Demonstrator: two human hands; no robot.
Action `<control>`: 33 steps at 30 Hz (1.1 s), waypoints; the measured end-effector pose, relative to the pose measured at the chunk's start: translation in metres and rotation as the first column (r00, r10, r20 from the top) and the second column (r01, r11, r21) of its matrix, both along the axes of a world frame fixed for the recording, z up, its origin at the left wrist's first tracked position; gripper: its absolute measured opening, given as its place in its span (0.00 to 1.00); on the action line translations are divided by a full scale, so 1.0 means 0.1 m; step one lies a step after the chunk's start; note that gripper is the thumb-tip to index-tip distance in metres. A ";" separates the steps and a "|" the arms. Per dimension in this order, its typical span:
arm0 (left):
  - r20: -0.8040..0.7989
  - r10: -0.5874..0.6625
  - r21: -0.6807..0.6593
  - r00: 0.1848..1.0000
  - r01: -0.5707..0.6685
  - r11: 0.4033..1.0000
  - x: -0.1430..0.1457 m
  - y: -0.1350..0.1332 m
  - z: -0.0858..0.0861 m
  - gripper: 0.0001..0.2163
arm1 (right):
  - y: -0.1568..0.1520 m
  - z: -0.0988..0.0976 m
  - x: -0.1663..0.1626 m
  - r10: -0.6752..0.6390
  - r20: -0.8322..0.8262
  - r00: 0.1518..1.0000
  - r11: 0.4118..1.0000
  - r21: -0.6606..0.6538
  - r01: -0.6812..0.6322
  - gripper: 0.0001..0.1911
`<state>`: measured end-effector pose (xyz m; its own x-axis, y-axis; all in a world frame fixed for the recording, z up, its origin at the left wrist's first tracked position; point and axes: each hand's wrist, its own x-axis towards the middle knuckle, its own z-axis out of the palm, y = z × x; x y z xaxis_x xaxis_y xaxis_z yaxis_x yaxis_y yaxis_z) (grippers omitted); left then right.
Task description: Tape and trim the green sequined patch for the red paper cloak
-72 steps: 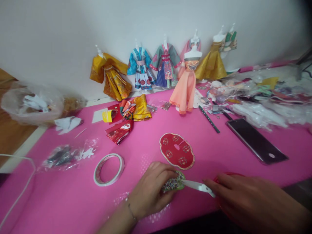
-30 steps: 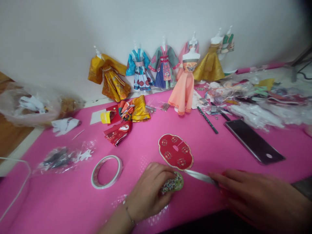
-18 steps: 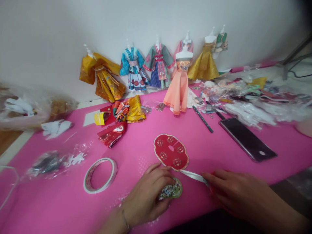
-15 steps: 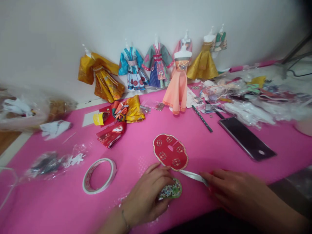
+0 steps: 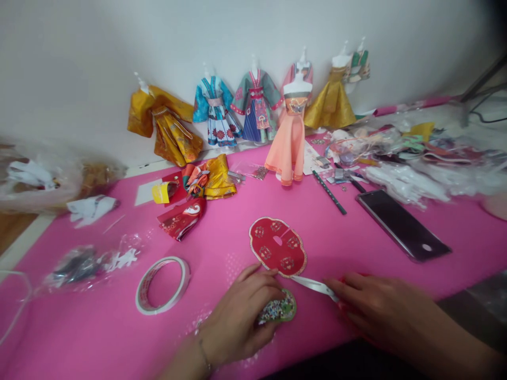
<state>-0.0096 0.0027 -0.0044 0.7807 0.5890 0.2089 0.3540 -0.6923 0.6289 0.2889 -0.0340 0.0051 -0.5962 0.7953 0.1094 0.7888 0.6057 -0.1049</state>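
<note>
scissors [image 5: 314,285] gripped in right hand [image 5: 374,306], left hand [image 5: 244,311] pinching beaded piece [image 5: 282,307], clear bag [image 5: 100,268] holding dark contents [image 5: 78,265]

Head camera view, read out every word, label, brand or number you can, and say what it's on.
No text can be read here.
Tape roll: reddish print inside the ring, too small and blurred to read.
White paper beside the peach dress: any marks too blurred to read.

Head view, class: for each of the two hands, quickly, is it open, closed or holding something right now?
Left hand: closed on the speckled, green-edged piece.
Right hand: closed on the scissors.
</note>
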 end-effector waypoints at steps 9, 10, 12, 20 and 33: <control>0.011 0.013 0.006 1.000 -0.013 1.000 0.01 0.01 0.02 0.19 | 0.01 0.05 -0.04 0.009 0.024 1.000 1.000 0.002 -0.009 0.14; 0.008 0.010 0.003 1.000 -0.010 1.000 0.01 0.01 0.02 0.19 | 0.01 0.04 -0.04 0.008 0.029 1.000 1.000 -0.005 -0.008 0.14; 0.002 0.005 -0.009 1.000 -0.005 1.000 0.01 0.00 0.03 0.20 | 0.01 0.03 -0.03 0.010 0.038 0.999 1.000 -0.020 -0.009 0.15; -0.005 -0.003 -0.029 1.000 0.003 1.000 0.00 -0.01 0.01 0.20 | 0.01 0.02 -0.02 0.010 0.031 0.999 1.000 0.001 -0.010 0.16; -0.003 0.013 -0.020 1.000 -0.013 1.000 0.00 -0.01 0.01 0.20 | 0.02 0.17 -0.06 0.007 0.044 0.999 1.000 -0.026 -0.006 0.16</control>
<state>-0.0098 0.0016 -0.0034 0.7732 0.6033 0.1954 0.3646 -0.6751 0.6414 0.2832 -0.0322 0.0216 -0.6053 0.7935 0.0625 0.7889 0.6086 -0.0853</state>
